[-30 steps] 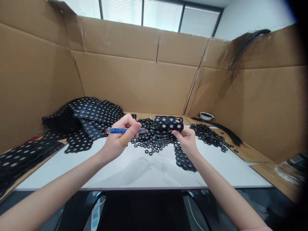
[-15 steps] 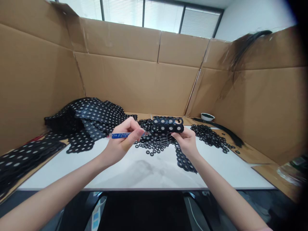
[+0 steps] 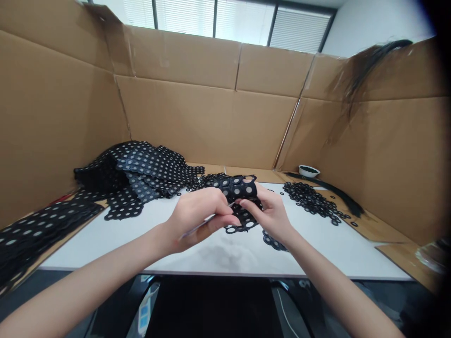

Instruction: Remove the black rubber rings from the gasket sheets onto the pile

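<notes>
Left hand (image 3: 199,220): positioned at the centre of the white-topped table (image 3: 225,256), the fingers (image 3: 220,206) curled closed. A slender pale pointed shaft (image 3: 207,220) is gripped within them, its rear part hidden by the hand and its tip set against the strip.

Right hand (image 3: 273,218): positioned just beside the left hand, the fingers (image 3: 253,203) partly open and bent. A black perforated rubber strip (image 3: 237,188) with round holes is pinched between the fingers and thumb, held just above the tabletop. The strip is looped and bunched, and its lower part is touched by the left hand's fingertips.

Also recorded on and about the table:
- A heaped pile of black perforated sheets with silver-grey discs (image 3: 141,164), at the far left of the hands.
- A long stack of similar black sheets (image 3: 35,234), on brown cardboard at the left edge.
- A scattered heap of small black rubber rings (image 3: 310,199), to the right of the right hand.
- A small white bowl (image 3: 309,171) with dark contents, standing in the far right corner.
- A long black fibrous bundle (image 3: 334,199), lying on the cardboard beside the rings.
- A second black fibrous bundle (image 3: 373,61), draped over the top of the right wall.
- Tall brown corrugated cardboard walls (image 3: 211,122), enclosing the table on three sides.
- A window with white slatted blinds (image 3: 243,23), seen above the far wall.
</notes>
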The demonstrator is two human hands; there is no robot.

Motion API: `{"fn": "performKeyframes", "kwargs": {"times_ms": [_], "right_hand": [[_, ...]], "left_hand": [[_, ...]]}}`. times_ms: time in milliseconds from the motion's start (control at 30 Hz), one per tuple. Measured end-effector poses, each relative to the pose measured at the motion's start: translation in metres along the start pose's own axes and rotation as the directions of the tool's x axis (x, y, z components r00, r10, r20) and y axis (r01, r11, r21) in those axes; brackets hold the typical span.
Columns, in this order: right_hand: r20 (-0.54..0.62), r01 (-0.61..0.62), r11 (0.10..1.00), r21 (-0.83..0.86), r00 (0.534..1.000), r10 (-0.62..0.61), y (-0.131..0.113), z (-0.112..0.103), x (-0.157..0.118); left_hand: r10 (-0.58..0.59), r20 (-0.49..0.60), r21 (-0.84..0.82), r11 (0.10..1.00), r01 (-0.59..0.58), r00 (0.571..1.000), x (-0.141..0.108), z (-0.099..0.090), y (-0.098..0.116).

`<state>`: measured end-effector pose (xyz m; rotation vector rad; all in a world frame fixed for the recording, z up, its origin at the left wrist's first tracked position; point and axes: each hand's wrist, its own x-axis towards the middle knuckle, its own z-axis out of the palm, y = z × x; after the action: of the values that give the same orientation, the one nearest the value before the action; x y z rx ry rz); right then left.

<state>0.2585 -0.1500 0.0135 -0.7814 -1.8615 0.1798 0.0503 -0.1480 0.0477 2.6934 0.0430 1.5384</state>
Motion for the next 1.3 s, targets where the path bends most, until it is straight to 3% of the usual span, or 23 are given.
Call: {"fn": "performKeyframes", "kwargs": {"times_ms": [133, 233, 600, 767, 1300], "right_hand": [[0.085, 0.122, 0.992, -0.022, 0.989, -0.119, -0.013, 0.002, 0.004], [0.115, 0.134, 0.990, -0.032, 0.985, -0.130, -0.019, 0.002, 0.006], [0.142, 0.128, 0.989, -0.068, 0.983, -0.118, -0.027, 0.003, 0.007], [0.149, 0.138, 0.988, -0.069, 0.981, -0.127, -0.026, 0.004, 0.009], [0.218, 0.162, 0.958, -0.239, 0.970, -0.109, -0.028, 0.010, 0.019]], "left_hand": [[0.143, 0.019, 0.201, 0.969, -0.144, 0.990, 0.002, 0.005, 0.000], [0.202, 0.037, 0.276, 0.939, -0.204, 0.979, -0.001, 0.008, -0.003], [0.256, 0.048, 0.342, 0.904, -0.257, 0.965, -0.003, 0.010, -0.007], [0.311, 0.069, 0.461, 0.833, -0.306, 0.948, -0.008, 0.014, -0.011], [0.168, 0.009, 0.637, 0.759, -0.136, 0.986, -0.013, 0.021, -0.014]]}}
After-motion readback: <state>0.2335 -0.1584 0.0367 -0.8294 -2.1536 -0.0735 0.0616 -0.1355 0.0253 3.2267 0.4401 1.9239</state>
